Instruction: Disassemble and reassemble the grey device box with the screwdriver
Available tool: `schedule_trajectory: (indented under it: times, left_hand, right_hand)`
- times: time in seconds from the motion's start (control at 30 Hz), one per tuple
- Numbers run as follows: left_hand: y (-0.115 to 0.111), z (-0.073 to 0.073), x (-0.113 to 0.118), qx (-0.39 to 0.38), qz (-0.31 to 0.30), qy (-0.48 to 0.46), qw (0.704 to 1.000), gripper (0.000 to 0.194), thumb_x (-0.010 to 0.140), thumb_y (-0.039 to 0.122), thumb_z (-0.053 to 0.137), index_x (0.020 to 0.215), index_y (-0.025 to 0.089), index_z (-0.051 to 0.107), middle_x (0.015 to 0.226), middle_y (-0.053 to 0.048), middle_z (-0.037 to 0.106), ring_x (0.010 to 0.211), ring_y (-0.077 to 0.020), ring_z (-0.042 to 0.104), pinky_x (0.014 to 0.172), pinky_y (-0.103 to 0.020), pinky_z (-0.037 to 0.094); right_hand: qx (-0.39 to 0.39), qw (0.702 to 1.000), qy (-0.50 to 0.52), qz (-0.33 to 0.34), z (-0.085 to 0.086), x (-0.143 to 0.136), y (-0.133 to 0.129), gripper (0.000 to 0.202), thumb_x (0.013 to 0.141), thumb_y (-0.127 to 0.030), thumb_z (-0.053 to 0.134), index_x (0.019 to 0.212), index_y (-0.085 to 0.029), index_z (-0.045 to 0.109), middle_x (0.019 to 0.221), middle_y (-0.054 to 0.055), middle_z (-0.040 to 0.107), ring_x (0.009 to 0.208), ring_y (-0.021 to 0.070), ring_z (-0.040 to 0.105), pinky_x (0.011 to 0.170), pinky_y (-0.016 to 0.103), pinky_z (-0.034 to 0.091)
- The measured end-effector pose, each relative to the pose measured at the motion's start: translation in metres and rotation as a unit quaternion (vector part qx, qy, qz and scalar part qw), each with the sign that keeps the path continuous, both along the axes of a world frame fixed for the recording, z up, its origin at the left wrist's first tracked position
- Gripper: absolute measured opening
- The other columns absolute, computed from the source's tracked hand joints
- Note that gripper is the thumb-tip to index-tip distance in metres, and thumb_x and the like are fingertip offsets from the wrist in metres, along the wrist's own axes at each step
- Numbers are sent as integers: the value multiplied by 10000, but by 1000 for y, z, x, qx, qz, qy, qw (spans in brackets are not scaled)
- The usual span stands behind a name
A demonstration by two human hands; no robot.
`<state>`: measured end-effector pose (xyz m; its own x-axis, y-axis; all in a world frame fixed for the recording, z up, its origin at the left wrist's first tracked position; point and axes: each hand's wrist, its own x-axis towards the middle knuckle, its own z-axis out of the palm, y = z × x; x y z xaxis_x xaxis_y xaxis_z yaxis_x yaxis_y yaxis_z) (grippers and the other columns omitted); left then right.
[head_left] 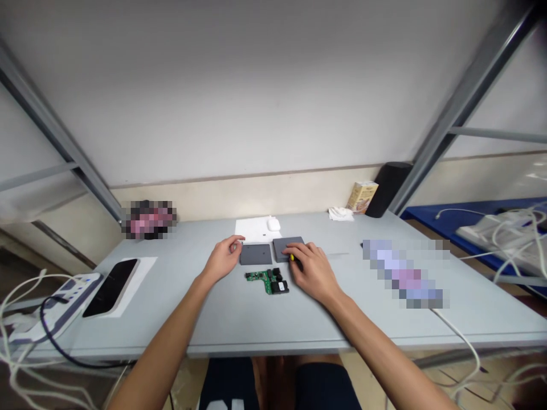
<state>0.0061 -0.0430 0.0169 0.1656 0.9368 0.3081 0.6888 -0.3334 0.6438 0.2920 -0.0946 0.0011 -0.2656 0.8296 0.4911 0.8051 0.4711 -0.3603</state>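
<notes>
On the grey table, a flat dark grey panel (256, 254) lies at the centre, and a thicker grey case (282, 246) is just right of it. My left hand (224, 257) is at the panel's left edge, its fingers curled; whether it holds anything small is unclear. My right hand (311, 267) rests over the case's right part, closed round a screwdriver with a yellow end (292, 257), its thin shaft pointing right. Nearer to me than both grey parts lies a green circuit board (269, 281) with black components.
A white sheet (252, 229) with a white earphone case (273, 225) lies behind. At left are a phone (111, 287) and power strip (64, 310); at right, tissue (341, 213), a yellow box (362, 197), a black cylinder (388, 189) and a blurred item (404, 274).
</notes>
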Motion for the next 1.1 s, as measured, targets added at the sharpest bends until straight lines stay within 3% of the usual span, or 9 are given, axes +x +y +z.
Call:
schedule_trajectory:
  times: [0.37,1.1]
  left_hand:
    - [1,-5,-2,4,-5,10,1000,282,927,335,589,1134,230,750,903,-30,723,760,-176,602,749,-290,513]
    - [-2,-2,0,40,-15,41,998,246,951,270,565,1119,233,741,1014,-58,706,925,-215,656,875,-345,520]
  right_hand:
    - [-2,1000,3,1,1,-1,0,310,946,-126,527,1164,-240,717,1281,60,732,1051,265,577,878,415,428]
    - [3,1000,2,0,0,0,0,325,935,-118,536,1170,-249,718,1281,57,734,1039,267,578,880,419,442]
